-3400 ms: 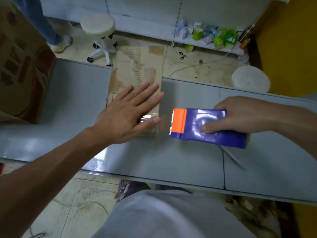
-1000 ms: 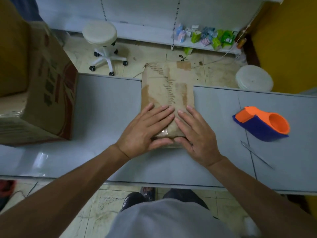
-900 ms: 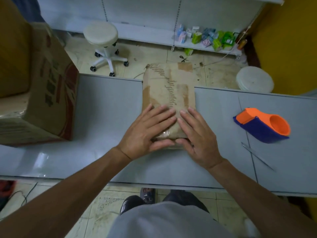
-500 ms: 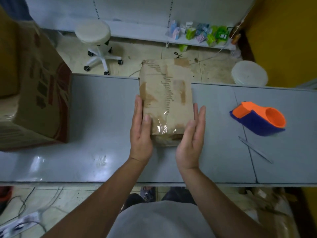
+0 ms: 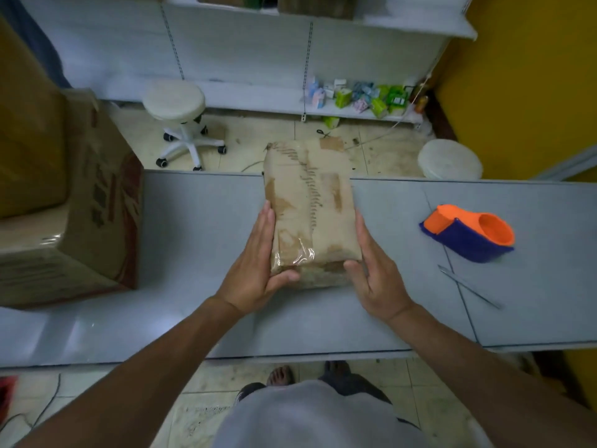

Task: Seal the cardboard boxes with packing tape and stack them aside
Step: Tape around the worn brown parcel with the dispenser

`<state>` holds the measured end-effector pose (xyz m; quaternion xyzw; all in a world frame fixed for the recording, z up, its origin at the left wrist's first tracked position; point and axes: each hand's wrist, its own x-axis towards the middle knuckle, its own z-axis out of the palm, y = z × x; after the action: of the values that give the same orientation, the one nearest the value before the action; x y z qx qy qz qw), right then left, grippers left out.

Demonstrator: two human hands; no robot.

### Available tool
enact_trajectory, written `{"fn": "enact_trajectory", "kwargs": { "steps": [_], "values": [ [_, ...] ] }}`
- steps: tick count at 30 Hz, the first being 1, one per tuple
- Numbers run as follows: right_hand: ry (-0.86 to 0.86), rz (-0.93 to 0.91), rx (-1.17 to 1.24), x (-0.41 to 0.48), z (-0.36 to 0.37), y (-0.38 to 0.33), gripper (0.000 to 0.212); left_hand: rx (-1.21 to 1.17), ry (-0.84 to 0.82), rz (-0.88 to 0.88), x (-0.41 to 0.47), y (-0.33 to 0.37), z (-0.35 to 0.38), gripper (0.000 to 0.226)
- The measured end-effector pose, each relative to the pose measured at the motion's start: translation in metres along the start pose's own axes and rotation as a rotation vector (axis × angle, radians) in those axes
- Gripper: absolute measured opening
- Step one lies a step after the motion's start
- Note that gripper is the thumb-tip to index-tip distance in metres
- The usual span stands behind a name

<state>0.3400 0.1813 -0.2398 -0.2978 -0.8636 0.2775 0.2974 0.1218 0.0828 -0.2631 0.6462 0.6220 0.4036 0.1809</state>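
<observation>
Landmark: tape dispenser point(image 5: 468, 236), orange and blue, lying on the grey table point(image 5: 193, 221).
Small box point(image 5: 311, 208): on the table, well to the left of the dispenser, long axis pointing away from the person.
Surface: worn brown card with torn label patches; a strip of clear tape point(image 5: 295, 253) is wrapped over the near end.
Left hand point(image 5: 255, 270): fingers flat along the box's left side, thumb hooked round the near end.
Right hand point(image 5: 374, 276): the same on the right side, thumb against the near end.
Grip: the box is clasped between the two palms; nothing else is held.
Handling (judged): light, as bare palms seem to manage it. The card looks soft and tired, so a hard squeeze may dent the walls. The taped patch is glossy and likely slippery.
Where to hold (judged): the long sides near the bottom edges, thumbs on bare card, not on the tape.
Large carton point(image 5: 64, 205): far left of the dispenser, beyond the small box; a likely stacking spot.
Thin metal strip point(image 5: 468, 286): just nearer than the dispenser; keep it out of the way.
</observation>
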Motion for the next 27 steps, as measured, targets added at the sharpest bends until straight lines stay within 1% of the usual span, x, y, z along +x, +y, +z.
{"fn": "enact_trajectory", "kwargs": {
  "steps": [3, 7, 9, 10, 12, 14, 15, 16, 17, 19, 20, 21, 24, 25, 27],
  "values": [
    [-0.117, -0.042, -0.055, 0.005, -0.018, 0.006, 0.063, 0.068, -0.101, 0.032, 0.002, -0.003, -0.012, 0.097],
    [-0.151, -0.078, -0.090, 0.007, -0.032, 0.007, 0.058, 0.105, -0.206, 0.076, 0.003, -0.006, -0.026, 0.092],
    [-0.153, -0.068, -0.105, 0.007, -0.037, 0.006, 0.054, 0.134, -0.268, 0.093, 0.003, -0.007, -0.035, 0.090],
    [-0.142, -0.041, -0.096, 0.007, -0.038, 0.004, 0.050, 0.155, -0.294, 0.090, 0.005, -0.007, -0.040, 0.090],
    [-0.107, 0.069, -0.016, 0.005, -0.034, -0.006, 0.044, 0.179, -0.331, 0.076, 0.009, -0.006, -0.046, 0.090],
    [-0.034, 0.213, 0.139, -0.001, -0.023, -0.021, 0.040, 0.130, -0.335, 0.055, 0.010, -0.003, -0.050, 0.090],
    [0.014, 0.301, 0.256, -0.003, -0.017, -0.029, 0.038, 0.057, -0.318, 0.012, 0.010, 0.003, -0.051, 0.088],
    [0.068, 0.383, 0.367, -0.003, -0.012, -0.036, 0.038, -0.046, -0.280, -0.072, 0.008, 0.014, -0.051, 0.085],
    [0.128, 0.444, 0.453, 0.000, -0.009, -0.043, 0.040, -0.173, -0.210, -0.203, 0.008, 0.028, -0.048, 0.082],
    [0.220, 0.507, 0.497, 0.011, -0.006, -0.050, 0.046, -0.423, -0.022, -0.512, 0.012, 0.055, -0.032, 0.075],
    [0.247, 0.523, 0.491, 0.017, -0.004, -0.052, 0.048, -0.528, 0.049, -0.606, 0.016, 0.063, -0.021, 0.071],
    [0.264, 0.537, 0.486, 0.023, -0.001, -0.055, 0.050, -0.597, 0.088, -0.659, 0.019, 0.070, -0.009, 0.068],
    [0.303, 0.578, 0.423, 0.029, 0.012, -0.058, 0.052, -0.670, 0.215, -0.703, 0.024, 0.073, 0.015, 0.065],
    [0.313, 0.586, 0.422, 0.029, 0.014, -0.058, 0.053, -0.669, 0.233, -0.718, 0.025, 0.071, 0.015, 0.065],
    [0.308, 0.603, 0.442, 0.029, 0.017, -0.058, 0.055, -0.639, 0.191, -0.734, 0.029, 0.066, 0.010, 0.068]
  ]
}}
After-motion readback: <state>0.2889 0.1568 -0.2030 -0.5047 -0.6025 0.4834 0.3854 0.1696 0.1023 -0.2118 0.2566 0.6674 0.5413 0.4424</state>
